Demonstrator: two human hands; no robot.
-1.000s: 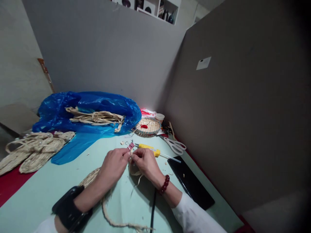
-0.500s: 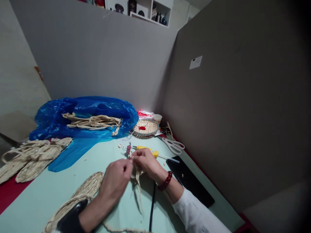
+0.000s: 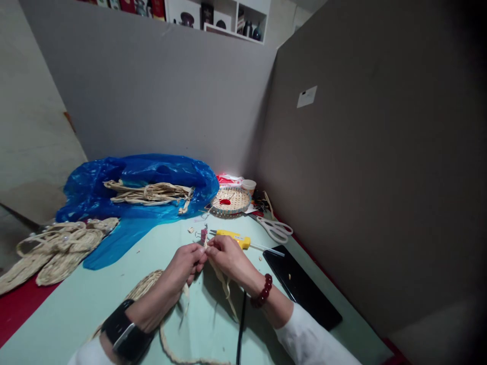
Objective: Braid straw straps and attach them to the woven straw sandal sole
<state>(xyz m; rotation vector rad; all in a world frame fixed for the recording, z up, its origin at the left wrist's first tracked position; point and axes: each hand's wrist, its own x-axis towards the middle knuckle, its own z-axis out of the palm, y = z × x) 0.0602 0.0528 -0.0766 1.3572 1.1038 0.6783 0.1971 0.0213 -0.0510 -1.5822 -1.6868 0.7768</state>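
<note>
Both my hands meet at the middle of the table, fingertips pinched round a short braid of pale straw (image 3: 206, 243). A binder clip (image 3: 204, 234) grips the braid's far end. My left hand (image 3: 187, 261), closed, has a loose strand (image 3: 185, 300) hanging below it. My right hand (image 3: 228, 256) is closed as well, with longer straw strands (image 3: 227, 290) trailing beneath its palm. A woven straw sole (image 3: 146, 285) lies partly hidden under my left forearm. Just beyond my right hand is a yellow glue gun (image 3: 243, 242) with a clear glue stick in its back.
A blue plastic bag (image 3: 140, 165) with a straw bundle (image 3: 152, 193) lies at the back. Straw sandals (image 3: 72, 248) are at left. Scissors (image 3: 277, 230), a woven tray (image 3: 239, 200) and a black tablet-like slab (image 3: 304, 289) are at right. A black cable (image 3: 241, 329) runs down the front.
My left hand has turned and its fingers have come in against the braid beside my right hand. Strands now hang from both hands. The view has shifted slightly.
</note>
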